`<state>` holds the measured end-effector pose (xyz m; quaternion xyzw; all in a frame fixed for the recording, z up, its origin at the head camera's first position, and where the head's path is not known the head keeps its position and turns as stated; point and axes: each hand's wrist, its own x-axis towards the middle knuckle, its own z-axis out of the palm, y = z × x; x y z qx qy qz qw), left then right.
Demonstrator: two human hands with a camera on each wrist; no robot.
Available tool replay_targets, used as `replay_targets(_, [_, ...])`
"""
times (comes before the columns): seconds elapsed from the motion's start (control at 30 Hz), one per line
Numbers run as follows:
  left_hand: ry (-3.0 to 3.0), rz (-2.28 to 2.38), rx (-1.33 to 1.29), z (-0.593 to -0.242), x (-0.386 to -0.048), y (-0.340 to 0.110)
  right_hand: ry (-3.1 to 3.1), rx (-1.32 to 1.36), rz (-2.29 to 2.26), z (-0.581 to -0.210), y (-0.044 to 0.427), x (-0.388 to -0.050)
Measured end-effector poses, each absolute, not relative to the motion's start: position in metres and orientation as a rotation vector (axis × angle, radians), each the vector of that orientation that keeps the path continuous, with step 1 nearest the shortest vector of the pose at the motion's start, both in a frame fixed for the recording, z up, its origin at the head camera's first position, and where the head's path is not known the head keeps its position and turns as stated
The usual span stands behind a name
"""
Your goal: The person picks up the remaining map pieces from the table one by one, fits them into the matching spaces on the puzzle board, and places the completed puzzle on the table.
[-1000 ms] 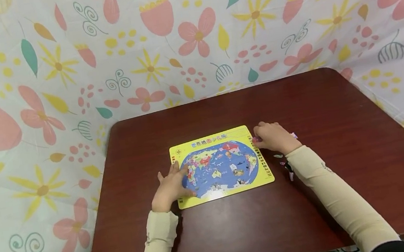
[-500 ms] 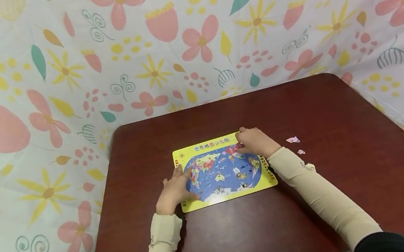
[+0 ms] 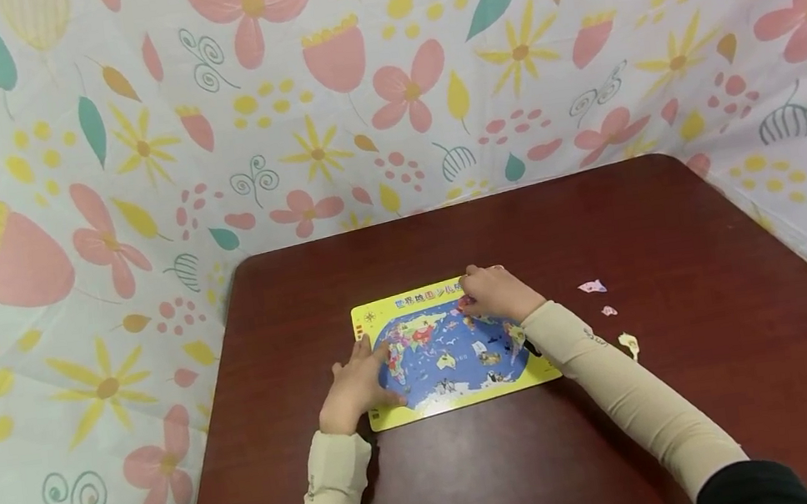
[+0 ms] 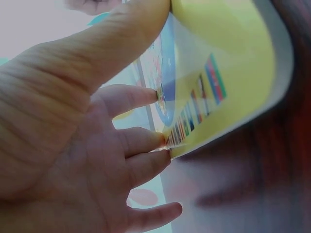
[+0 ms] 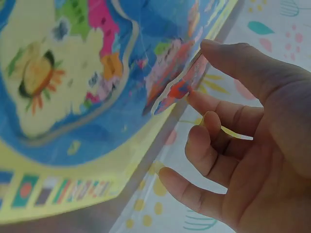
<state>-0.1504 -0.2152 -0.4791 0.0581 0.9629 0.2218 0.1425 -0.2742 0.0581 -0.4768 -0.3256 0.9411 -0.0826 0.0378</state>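
Note:
A yellow-bordered world map puzzle board [image 3: 467, 401] lies on the table. My left hand [image 3: 354, 386] rests at its left side, fingers spread, thumb on the front left part of the map. In the left wrist view, fingertips [image 4: 163, 139] touch the board near a row of printed flags. Over the board's upper right part, my right hand [image 3: 503, 294] holds a small puzzle piece. The right wrist view shows this red and blue puzzle piece [image 5: 176, 92] pinched between thumb and forefinger, tilted against the map's surface. Its lower edge is partly hidden by the fingers.
To the right of the board lie loose pieces: a pink piece [image 3: 593, 287], a smaller pink piece [image 3: 610, 311] and a pale yellow piece [image 3: 630, 344] beside the right sleeve. Behind the dark red table [image 3: 476, 474] hangs a flowered cloth [image 3: 372, 121].
My right hand has moved left from the loose pieces beside the board onto its upper right part, carrying the puzzle piece. My left hand has stayed at the board's left side.

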Motion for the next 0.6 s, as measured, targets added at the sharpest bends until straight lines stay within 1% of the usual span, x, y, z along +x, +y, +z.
replay_targets(0.27, [2.781,0.636,0.168,-0.4777,-0.1487,-0.2136,2.838,-0.911,-0.323,-0.4815,0.0566,-0.2715])
replay_targets(0.6, [2.789,0.639,0.179,-0.4790,-0.1496,-0.2152,2.830,-0.894,-0.427,-0.4816,0.0542,-0.2748])
